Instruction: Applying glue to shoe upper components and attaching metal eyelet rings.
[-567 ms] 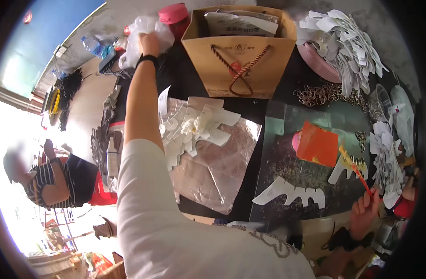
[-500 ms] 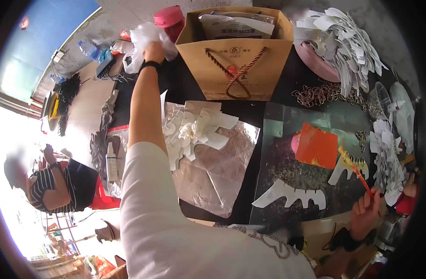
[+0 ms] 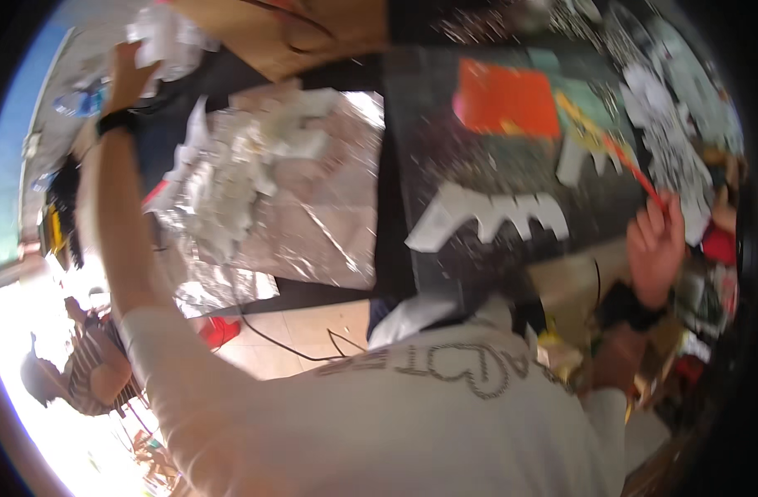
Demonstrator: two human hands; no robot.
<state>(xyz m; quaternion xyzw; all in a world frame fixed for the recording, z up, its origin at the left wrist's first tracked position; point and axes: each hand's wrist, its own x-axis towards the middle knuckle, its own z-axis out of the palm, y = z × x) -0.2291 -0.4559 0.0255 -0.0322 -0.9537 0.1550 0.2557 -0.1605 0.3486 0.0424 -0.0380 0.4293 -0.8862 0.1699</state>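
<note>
At the far left, my left hand (image 3: 130, 79) is raised beside a crumpled white plastic bag (image 3: 168, 41), its thumb spread from the fingers and nothing seen in it. My right hand (image 3: 656, 248) pinches a thin red stick (image 3: 631, 164) whose far end is smeared yellow. That end lies over a small white toothed cut-out piece (image 3: 572, 160) beside an orange square (image 3: 509, 98). A larger white toothed piece (image 3: 453, 217) lies nearer me on the clear plastic sheet (image 3: 428, 157). Motion blurs the picture.
Left of centre, a heap of white cut pieces (image 3: 230, 178) rests on shiny clear film (image 3: 329, 232). A brown paper bag (image 3: 271, 37) stands at the back. More white pieces (image 3: 664, 132) pile up at right. Another person (image 3: 97, 364) sits at the lower left.
The view has shifted, so the table appears higher and further left. My left hand has come away from inside the white plastic bag. My right hand still holds the stick.
</note>
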